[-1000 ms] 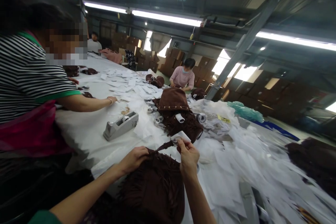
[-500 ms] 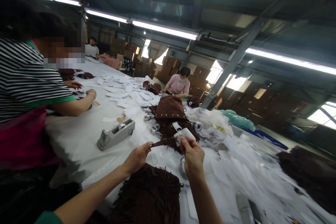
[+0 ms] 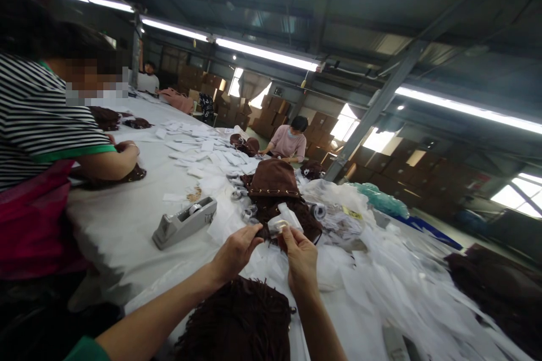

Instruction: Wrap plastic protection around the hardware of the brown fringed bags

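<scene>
My left hand (image 3: 235, 254) is closed in a pinch on a dark brown strap (image 3: 265, 232), of which only a short bit shows beside the fingertips. Close on its right, my right hand (image 3: 304, 259) pinches a white slip (image 3: 277, 224), partly covered by the fingers. Just beyond both hands stands a brown bag (image 3: 273, 177) with a row of metal eyelets. Nearer to me, below my forearms, lies a dark brown fringed bag (image 3: 241, 316).
A grey tape dispenser (image 3: 184, 223) stands left of my hands. White papers (image 3: 203, 149) and clear plastic bags (image 3: 393, 276) cover much of the table. At the left a co-worker in a striped shirt (image 3: 46, 118) leans over; another person (image 3: 288, 141) works opposite.
My hands have come closer together, the right one moving left with the white slip towards the strap. Less of the strap shows between them. The co-worker's hands at left have drawn back.
</scene>
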The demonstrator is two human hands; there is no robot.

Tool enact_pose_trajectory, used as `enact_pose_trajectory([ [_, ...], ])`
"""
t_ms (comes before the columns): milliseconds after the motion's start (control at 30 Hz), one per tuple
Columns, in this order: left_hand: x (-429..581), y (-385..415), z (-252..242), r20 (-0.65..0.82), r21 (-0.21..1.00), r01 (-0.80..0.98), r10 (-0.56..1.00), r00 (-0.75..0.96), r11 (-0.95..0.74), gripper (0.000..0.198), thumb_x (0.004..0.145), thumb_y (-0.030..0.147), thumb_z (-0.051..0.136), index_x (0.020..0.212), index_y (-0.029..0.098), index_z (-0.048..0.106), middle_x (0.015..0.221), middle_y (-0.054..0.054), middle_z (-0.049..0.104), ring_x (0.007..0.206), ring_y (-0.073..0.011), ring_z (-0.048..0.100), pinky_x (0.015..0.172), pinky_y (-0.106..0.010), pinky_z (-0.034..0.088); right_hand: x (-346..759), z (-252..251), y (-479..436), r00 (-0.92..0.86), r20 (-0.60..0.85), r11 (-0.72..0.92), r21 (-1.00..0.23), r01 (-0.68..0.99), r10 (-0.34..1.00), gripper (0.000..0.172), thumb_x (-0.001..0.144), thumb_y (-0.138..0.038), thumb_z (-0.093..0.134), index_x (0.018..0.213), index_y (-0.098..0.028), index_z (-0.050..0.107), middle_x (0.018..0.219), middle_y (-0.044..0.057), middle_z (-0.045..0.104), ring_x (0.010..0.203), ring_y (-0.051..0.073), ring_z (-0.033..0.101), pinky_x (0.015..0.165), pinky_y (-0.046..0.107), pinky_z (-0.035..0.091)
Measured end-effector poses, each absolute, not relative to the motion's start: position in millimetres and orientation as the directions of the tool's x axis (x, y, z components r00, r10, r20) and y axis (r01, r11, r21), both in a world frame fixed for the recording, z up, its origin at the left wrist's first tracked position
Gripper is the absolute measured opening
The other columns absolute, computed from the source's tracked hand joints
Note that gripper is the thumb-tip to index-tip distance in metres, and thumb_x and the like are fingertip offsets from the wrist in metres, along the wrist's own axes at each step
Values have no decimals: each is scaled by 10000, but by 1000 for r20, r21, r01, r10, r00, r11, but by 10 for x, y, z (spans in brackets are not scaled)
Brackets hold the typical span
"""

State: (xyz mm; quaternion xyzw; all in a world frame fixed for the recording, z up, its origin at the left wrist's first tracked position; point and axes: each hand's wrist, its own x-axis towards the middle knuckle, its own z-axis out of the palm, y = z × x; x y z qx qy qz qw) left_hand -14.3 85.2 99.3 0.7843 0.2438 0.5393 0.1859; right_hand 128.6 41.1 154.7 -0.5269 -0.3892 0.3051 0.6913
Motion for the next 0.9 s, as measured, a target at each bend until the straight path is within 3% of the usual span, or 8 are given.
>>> enact_pose_trajectory([
  [133, -160, 889, 973, 736, 615, 131, 626, 258, -777, 309, 933, 285, 431, 1200, 156, 519, 1119, -126, 640, 1048, -223, 604, 916, -359, 485, 1261, 1518, 427, 449, 192, 212, -977, 5, 873, 347, 645, -445, 743, 827, -151, 723, 660, 1, 657, 577, 119, 530, 569, 232, 416],
  [300, -231, 863, 1060, 680, 683, 66, 667, 305, -727, 224, 878, 249, 524, 1091, 192, 561, 1044, -74, 666, 964, -197, 629, 847, -305, 492, 1224, 1537, 415, 420, 69, 126, -986, -109, 905, 352, 601, -439, 782, 816, -169, 710, 699, 3, 658, 641, 125, 559, 638, 232, 439],
  [533, -211, 792, 1162, 483, 870, -51, 826, 292, -491, 321, 788, 204, 601, 1077, 207, 461, 733, 22, 659, 661, -152, 625, 650, -252, 463, 1081, 1533, 366, 387, -84, 27, -962, -272, 918, 427, 509, -454, 832, 783, -152, 705, 649, 13, 659, 551, 103, 550, 541, 211, 408],
  [700, -253, 934, 1155, 437, 898, -286, 750, 497, -334, 381, 787, 107, 510, 1136, 187, 383, 750, 16, 633, 665, -128, 611, 696, -267, 470, 1134, 1519, 375, 404, -22, 49, -985, -163, 914, 422, 557, -487, 794, 757, -125, 708, 643, 34, 663, 526, 108, 538, 513, 214, 400],
  [900, -221, 981, 1099, 456, 885, -292, 805, 381, -363, 522, 748, 83, 539, 1205, 237, 340, 872, 23, 518, 592, -73, 569, 608, -230, 475, 1022, 1326, 445, 331, 141, 125, -990, 71, 933, 350, 668, -452, 719, 825, -139, 717, 643, 26, 673, 648, 167, 598, 618, 249, 451],
])
